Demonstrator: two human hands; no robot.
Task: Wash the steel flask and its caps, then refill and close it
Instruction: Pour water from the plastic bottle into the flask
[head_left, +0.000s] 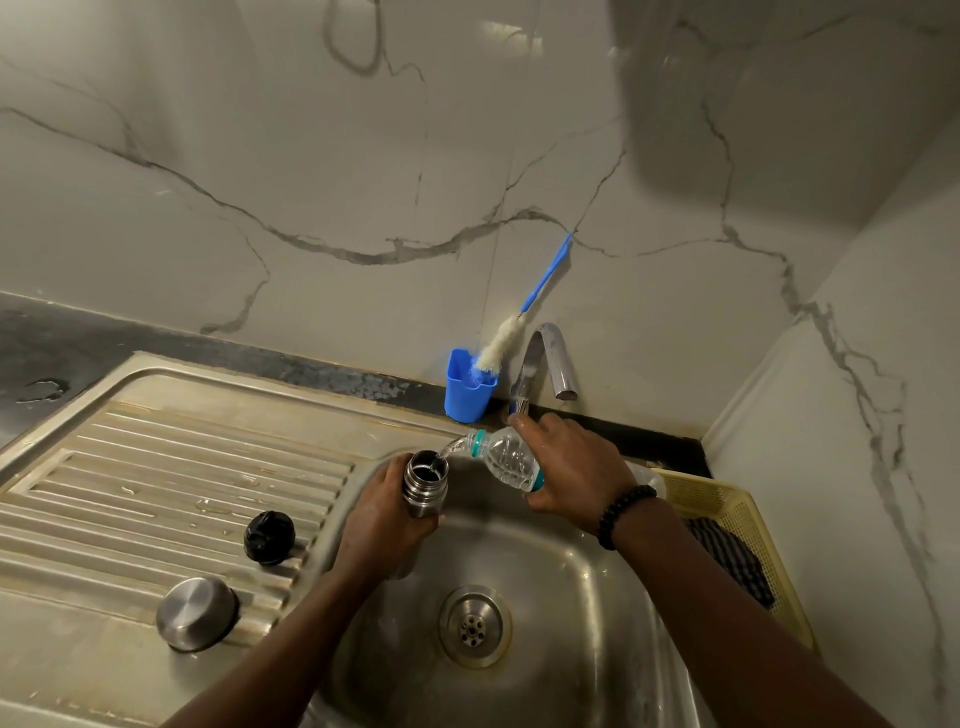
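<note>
Drainboard (156, 441), far left: steel outer cap (197, 613) sits dome-up, black inner cap (269, 537) just beyond it — both parked on the ribs, probably to drain and stay within reach for closing.

Left hand (382, 514) wraps the steel flask (425, 483) low on the body, fingers curled round it; holds it upright over the sink basin (571, 597), so any spill would go down the drain (472, 625).

Plastic bottle (506, 460) is tipped neck-down toward the flask mouth, thin stream running in — refill step, caps not on yet. Right hand (566, 467) grips the bottle from above, fingers curled over its body, thumb underneath.

Behind: blue holder (467, 387) with bottle brush (493, 348) leaning on the wall, tap (545, 358) off. Far right, yellow basket (727, 509) holds a dark cloth.
</note>
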